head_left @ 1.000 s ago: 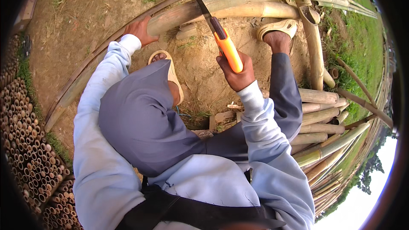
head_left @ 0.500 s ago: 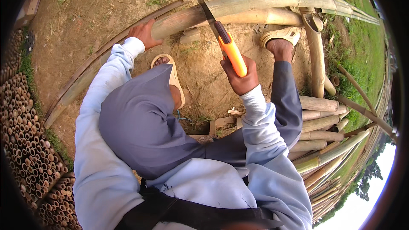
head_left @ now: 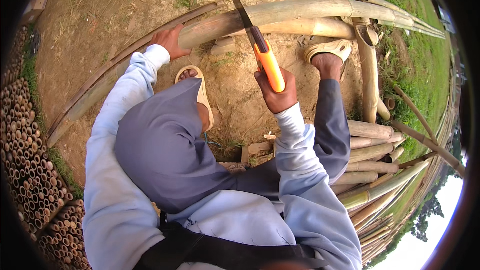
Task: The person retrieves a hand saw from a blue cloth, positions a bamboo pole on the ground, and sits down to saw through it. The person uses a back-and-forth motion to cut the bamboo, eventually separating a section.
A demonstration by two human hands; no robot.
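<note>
My right hand point(head_left: 276, 94) grips the orange handle of a hand saw point(head_left: 269, 65). Its dark blade point(head_left: 238, 4) runs up and away, crossing a long bamboo pole point(head_left: 300, 12) that lies across the dirt. My left hand point(head_left: 167, 41) presses down on the left part of the same pole, left of the blade. My left foot in a beige sandal point(head_left: 200, 90) rests on the ground below the pole. My right foot in a sandal point(head_left: 327, 52) stands just below the pole's right part.
A second pole point(head_left: 305, 29) lies beside the first. Split bamboo strips point(head_left: 100, 90) curve away at the left. Stacked bamboo tube ends point(head_left: 30, 170) fill the left edge. More poles point(head_left: 372, 165) are piled at the right, with grass point(head_left: 415, 60) beyond.
The saw and my right hand have moved slightly toward me along the cut. My left hand stays on the pole.
</note>
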